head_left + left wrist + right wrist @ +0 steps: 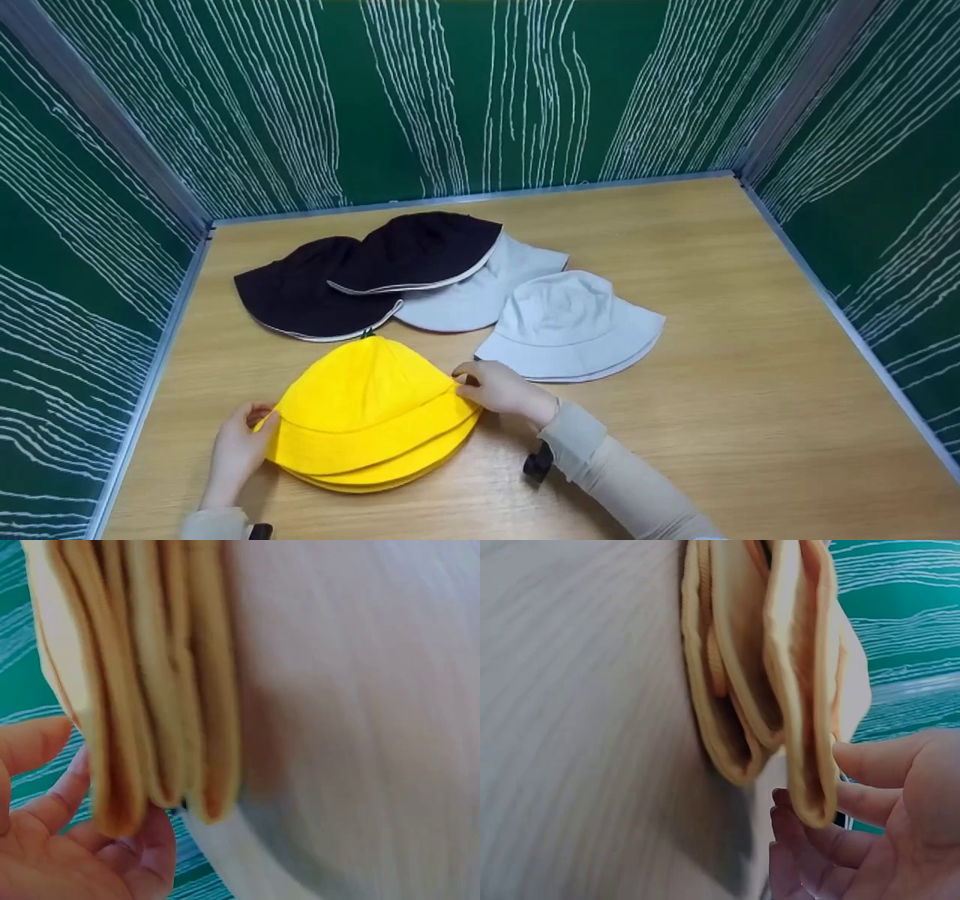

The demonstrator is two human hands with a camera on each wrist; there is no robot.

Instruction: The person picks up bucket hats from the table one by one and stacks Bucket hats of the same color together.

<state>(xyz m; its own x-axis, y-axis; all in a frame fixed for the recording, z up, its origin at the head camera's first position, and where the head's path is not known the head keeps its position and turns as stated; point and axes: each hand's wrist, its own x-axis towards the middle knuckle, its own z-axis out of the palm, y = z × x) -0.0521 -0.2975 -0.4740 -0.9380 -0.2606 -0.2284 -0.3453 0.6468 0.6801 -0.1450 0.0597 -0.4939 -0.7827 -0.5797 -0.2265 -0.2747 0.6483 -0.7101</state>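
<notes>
A stack of folded yellow bucket hats (367, 427) lies near the front left, brims toward me, with a small dark green tip (367, 333) at the crown. My left hand (238, 446) pinches the left end of the top yellow hat, thumb on the upper side and fingers underneath. At the opposite end my right hand (506, 390) pinches the same hat's brim. In the right wrist view the top brim (806, 742) sits between thumb and fingers, slightly apart from the lower folds (735, 742). Layered brims (165, 727) fill the left wrist view.
Behind the yellow stack lie two dark hats (300, 292), partly overlapping. A white hat (465, 300) is tucked under the upper dark one, and another white hat (570, 319) lies just beyond my right hand. Green panels (487, 97) with white lines wall the wooden table (712, 360).
</notes>
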